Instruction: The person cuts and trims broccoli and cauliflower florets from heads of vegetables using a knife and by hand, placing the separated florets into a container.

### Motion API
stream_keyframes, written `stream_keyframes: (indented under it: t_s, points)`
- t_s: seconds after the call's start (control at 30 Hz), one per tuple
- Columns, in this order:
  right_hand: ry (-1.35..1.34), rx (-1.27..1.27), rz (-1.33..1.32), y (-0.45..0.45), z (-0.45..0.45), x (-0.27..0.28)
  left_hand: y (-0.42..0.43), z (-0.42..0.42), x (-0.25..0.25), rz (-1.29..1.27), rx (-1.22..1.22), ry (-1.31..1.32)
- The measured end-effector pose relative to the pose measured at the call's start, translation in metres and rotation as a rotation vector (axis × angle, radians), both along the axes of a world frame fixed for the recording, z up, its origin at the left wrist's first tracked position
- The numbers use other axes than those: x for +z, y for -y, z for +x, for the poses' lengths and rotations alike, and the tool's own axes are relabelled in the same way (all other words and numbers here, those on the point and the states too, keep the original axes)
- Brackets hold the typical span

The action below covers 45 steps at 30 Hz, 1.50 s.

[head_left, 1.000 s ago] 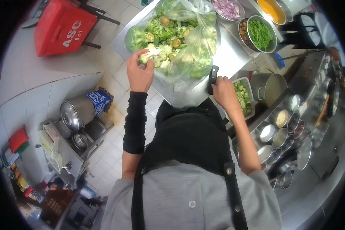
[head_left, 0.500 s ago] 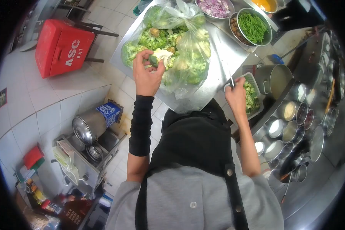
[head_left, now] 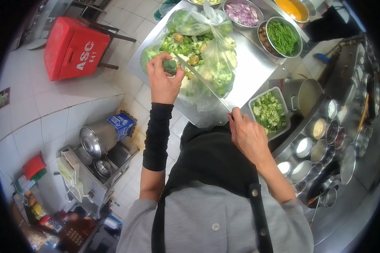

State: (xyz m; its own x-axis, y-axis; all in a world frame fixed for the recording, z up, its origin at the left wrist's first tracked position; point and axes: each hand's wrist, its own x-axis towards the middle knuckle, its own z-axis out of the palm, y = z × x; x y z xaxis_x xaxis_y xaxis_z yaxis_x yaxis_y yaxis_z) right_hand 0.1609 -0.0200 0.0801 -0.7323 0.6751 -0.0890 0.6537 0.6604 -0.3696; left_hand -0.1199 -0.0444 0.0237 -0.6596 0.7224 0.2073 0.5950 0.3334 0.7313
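My left hand [head_left: 161, 86] pinches a green broccoli floret [head_left: 169, 66] over an opened see-through plastic bag [head_left: 224, 55]. Inside the bag lie broccoli heads with pale cut stems. A long knife [head_left: 207, 85] is gripped in my right hand [head_left: 250, 138]; its blade slants up and left across the bag, the tip close to the floret. The bag rests on a steel table [head_left: 255, 63]. Just beyond my right hand stands a white plastic basket [head_left: 288, 122] holding cut broccoli pieces [head_left: 269, 110].
Bowls of chopped purple onion [head_left: 242, 14], green cut vegetables [head_left: 281, 39] and orange liquid [head_left: 292, 8] line the table's far right. A large pot [head_left: 309, 96] and several seasoning containers [head_left: 318, 127] are at right. To the left stands a red box [head_left: 74, 52].
My right hand has come from beside the basket toward the middle, bringing the knife blade across the bag to the floret. My left hand has turned the floret, green crown now showing.
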Motion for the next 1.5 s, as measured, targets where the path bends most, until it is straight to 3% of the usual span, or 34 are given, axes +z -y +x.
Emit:
stream_keyframes:
  t_s: [0.3,0.5,0.57,0.63,0.77,0.87,0.97,1.07,1.17,1.27,1.37,1.5]
  points:
    - [0.027,0.095,0.037,0.0,-0.004,-0.014,0.011,-0.005,0.0,0.01,-0.013,-0.03]
    - [-0.164,0.074,-0.007,-0.013,-0.048,-0.033,0.015,-0.016,0.012,0.019,0.042,-0.029]
    - [-0.344,0.118,0.023,-0.031,-0.088,-0.077,0.02,-0.026,0.013,0.015,0.019,0.126]
    - [-0.317,0.111,0.011,-0.057,-0.112,-0.1,0.024,-0.042,0.005,0.052,-0.016,0.266]
    - [-0.294,0.064,-0.168,-0.063,-0.099,-0.068,0.035,-0.046,0.014,0.207,-0.061,0.316]
    - [-0.237,-0.02,-0.205,-0.065,-0.075,-0.05,0.047,-0.05,0.005,0.34,-0.042,0.607]
    - [-0.304,-0.109,-0.207,-0.072,-0.053,-0.07,0.049,-0.037,0.018,0.441,-0.032,0.938]
    - [-0.373,-0.249,-0.325,-0.07,-0.036,-0.078,0.057,-0.046,-0.002,0.403,-0.1,1.133]
    - [-0.44,-0.319,-0.283,-0.063,-0.023,-0.077,0.054,-0.036,-0.003,0.512,-0.105,1.277]
    - [-0.443,-0.408,-0.324,-0.06,-0.011,-0.08,0.046,-0.029,0.013,0.701,-0.138,1.703]
    - [-0.421,-0.514,-0.281,-0.053,0.004,-0.101,0.04,-0.025,0.008,0.552,0.049,1.566]
    - [-0.479,-0.62,-0.371,-0.044,0.02,-0.107,0.035,-0.014,0.006,0.411,-0.038,1.342]
